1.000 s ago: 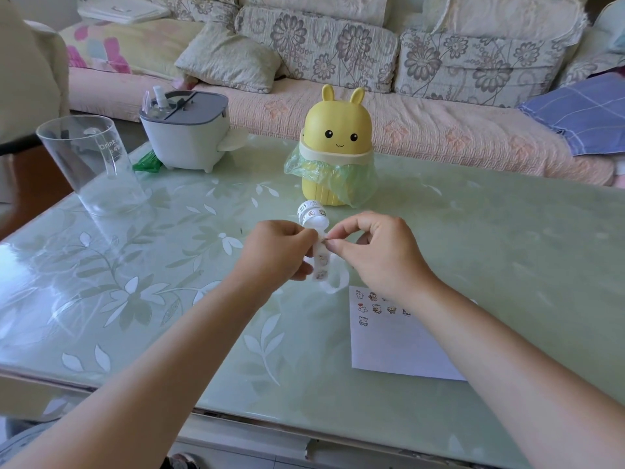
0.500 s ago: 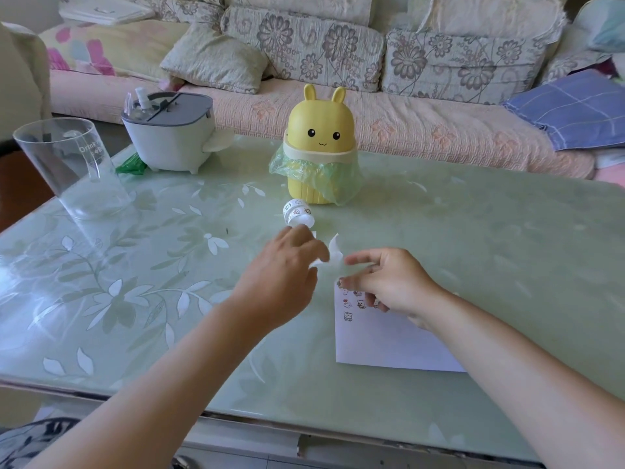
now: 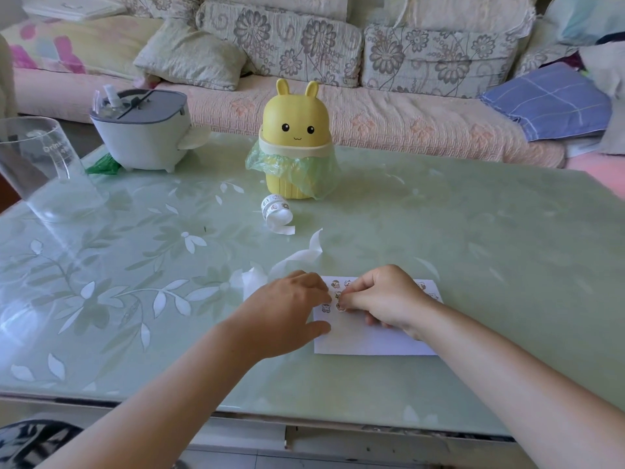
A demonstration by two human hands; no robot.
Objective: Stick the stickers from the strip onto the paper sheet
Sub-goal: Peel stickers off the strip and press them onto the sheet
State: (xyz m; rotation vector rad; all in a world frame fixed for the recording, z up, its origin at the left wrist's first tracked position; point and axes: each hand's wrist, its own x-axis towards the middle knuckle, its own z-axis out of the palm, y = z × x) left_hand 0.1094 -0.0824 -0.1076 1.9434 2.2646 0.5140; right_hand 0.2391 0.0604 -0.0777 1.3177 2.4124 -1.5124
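1. Head view, far left of the paper sheet (image 3: 365, 340): a clear plastic jug (image 3: 40, 164) stands at the table's left edge, well apart from the sheet.
2. Up and left of the sheet, a white appliance (image 3: 142, 133) with a grey lid sits near the table's far edge.
3. Between these and the sheet runs a wide stretch of leaf-patterned table top (image 3: 135, 265).
4. The left hand (image 3: 287, 313) lies over the sheet's left edge. Its fingers are straight and flat, pressing the paper down.
5. Just beyond the sheet's upper-left corner lie curled pieces of peeled backing (image 3: 301, 255).
6. Farther beyond that corner, the coiled sticker strip (image 3: 275, 209) rests on the table with its loose end trailing, just in front of a yellow rabbit bin (image 3: 296, 137) lined with a green bag.
7. The sheet lies flat near the table's front edge. The placed stickers (image 3: 335, 284) cluster at its top-left corner, and its lower part is plain white.
8. The right hand (image 3: 385, 299) rests on the sheet's upper middle with its fingers curled. Thumb and forefinger pinch one sticker (image 3: 341, 307) against the paper.
9. Right of the sheet, the green table top runs on to the right edge. A folded blue cloth (image 3: 548, 99) lies on the sofa beyond.
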